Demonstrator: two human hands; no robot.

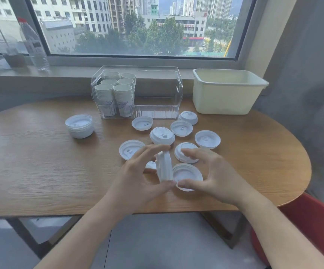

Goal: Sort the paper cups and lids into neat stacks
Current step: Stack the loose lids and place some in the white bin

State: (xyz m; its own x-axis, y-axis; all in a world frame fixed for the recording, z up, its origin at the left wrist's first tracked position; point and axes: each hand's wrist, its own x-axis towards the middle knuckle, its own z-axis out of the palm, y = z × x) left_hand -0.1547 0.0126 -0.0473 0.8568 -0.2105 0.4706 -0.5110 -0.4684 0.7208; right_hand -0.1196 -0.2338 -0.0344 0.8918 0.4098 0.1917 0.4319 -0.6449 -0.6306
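My left hand (137,173) grips a small stack of white lids (164,167) held on edge, between thumb and fingers, just above the table. My right hand (213,171) pinches a single white lid (187,174) by its rim, right beside that stack. Several loose white lids (162,135) lie scattered on the wooden table (40,162) beyond my hands. A neat pile of lids (79,126) stands at the left. Several stacks of paper cups (114,96) fill the left part of a clear plastic bin (157,111).
A cream plastic tub (227,92) stands at the back right of the table. A water bottle (33,43) stands on the window sill at the left. A red chair (312,226) is at my lower right, past the table's curved edge.
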